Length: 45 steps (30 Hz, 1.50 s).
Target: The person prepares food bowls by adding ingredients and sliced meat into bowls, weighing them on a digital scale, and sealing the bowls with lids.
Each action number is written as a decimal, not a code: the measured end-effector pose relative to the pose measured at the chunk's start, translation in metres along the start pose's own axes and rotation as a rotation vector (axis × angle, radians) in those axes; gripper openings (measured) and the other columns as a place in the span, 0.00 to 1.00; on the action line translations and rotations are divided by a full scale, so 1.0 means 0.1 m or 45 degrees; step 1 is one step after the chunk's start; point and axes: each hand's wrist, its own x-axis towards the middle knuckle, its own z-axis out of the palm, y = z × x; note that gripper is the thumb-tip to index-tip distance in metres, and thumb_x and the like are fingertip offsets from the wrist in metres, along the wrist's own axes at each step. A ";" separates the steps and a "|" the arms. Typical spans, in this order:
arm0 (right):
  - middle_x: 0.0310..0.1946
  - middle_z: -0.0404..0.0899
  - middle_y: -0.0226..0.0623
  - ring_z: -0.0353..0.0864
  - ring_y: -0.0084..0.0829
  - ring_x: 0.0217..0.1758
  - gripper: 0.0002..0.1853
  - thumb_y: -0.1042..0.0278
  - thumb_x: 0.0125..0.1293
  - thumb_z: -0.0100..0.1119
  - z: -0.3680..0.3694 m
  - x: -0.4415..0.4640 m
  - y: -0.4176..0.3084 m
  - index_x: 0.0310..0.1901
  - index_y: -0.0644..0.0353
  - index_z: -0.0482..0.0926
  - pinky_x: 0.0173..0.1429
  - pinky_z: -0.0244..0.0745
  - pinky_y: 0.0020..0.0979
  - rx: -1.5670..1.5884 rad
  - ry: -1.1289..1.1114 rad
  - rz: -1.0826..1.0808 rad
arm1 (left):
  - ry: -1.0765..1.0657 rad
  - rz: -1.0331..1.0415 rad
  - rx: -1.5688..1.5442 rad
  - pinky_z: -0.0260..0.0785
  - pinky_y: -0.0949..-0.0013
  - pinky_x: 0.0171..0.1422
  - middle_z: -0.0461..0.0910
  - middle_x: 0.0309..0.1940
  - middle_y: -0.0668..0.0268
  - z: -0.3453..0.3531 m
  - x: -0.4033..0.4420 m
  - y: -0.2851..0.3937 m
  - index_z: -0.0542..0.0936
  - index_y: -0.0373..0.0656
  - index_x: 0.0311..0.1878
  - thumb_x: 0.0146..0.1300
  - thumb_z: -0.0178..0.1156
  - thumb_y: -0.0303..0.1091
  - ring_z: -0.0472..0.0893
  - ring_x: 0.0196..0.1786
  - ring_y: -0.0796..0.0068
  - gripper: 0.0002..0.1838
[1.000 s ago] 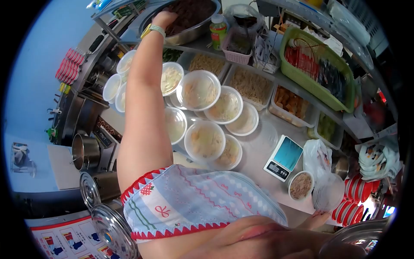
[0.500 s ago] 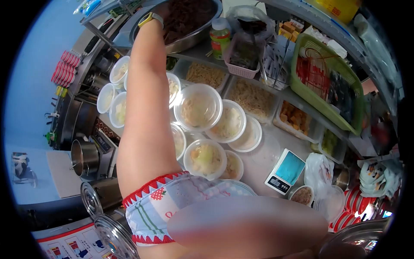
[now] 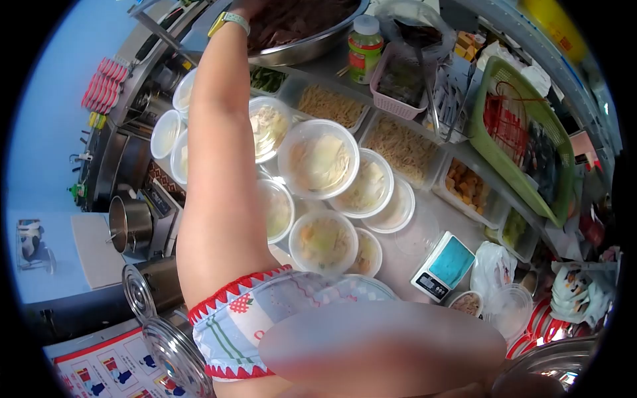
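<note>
My left arm, with a yellow-and-pale watch (image 3: 229, 24) on the wrist, stretches to the top of the view. My left hand (image 3: 247, 8) is dark and cut off by the upper edge, at the large metal bowl (image 3: 308, 54) of dark reddish-brown pieces (image 3: 302, 23). Its fingers do not show. Beneath and beside the forearm stand several round, clear plastic tubs, some overlapping. Among them are a large tub (image 3: 318, 159) with pale food, a tub (image 3: 323, 242) below it and another tub (image 3: 269, 127) close to the arm. My right hand is out of view.
Behind the tubs are trays of noodle-like strands (image 3: 405, 146) and orange-brown cubes (image 3: 466, 184). A digital scale (image 3: 446, 262), a small bowl of minced food (image 3: 466, 303) and a plastic bag (image 3: 493, 268) lie at right. A green basket (image 3: 488, 132) and green-labelled jar (image 3: 364, 56) stand behind.
The view has shifted slightly, so the bowl, jar and basket sit further right. My left arm stays stretched toward the bowl, with the hand nearer the top edge.
</note>
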 end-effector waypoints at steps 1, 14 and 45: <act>0.56 0.71 0.45 0.72 0.38 0.56 0.27 0.55 0.70 0.46 0.02 -0.02 -0.05 0.62 0.69 0.67 0.54 0.71 0.32 -0.049 -0.050 -0.041 | -0.014 -0.111 -0.089 0.73 0.61 0.49 0.84 0.43 0.56 -0.12 -0.10 0.09 0.84 0.49 0.49 0.59 0.64 0.50 0.83 0.43 0.59 0.20; 0.54 0.71 0.41 0.71 0.35 0.54 0.24 0.56 0.69 0.47 0.12 0.20 0.13 0.57 0.68 0.70 0.53 0.70 0.32 0.163 -0.163 -0.098 | -0.366 0.446 -0.110 0.72 0.63 0.40 0.84 0.36 0.59 -0.54 -0.84 0.12 0.84 0.43 0.43 0.60 0.64 0.43 0.80 0.35 0.67 0.15; 0.54 0.69 0.42 0.69 0.35 0.54 0.24 0.56 0.73 0.47 -0.27 0.19 0.26 0.61 0.69 0.67 0.56 0.70 0.34 0.227 -0.221 0.010 | -0.243 -0.276 -1.332 0.76 0.67 0.37 0.82 0.32 0.63 -0.86 -1.58 0.77 0.79 0.39 0.44 0.64 0.58 0.34 0.82 0.33 0.69 0.10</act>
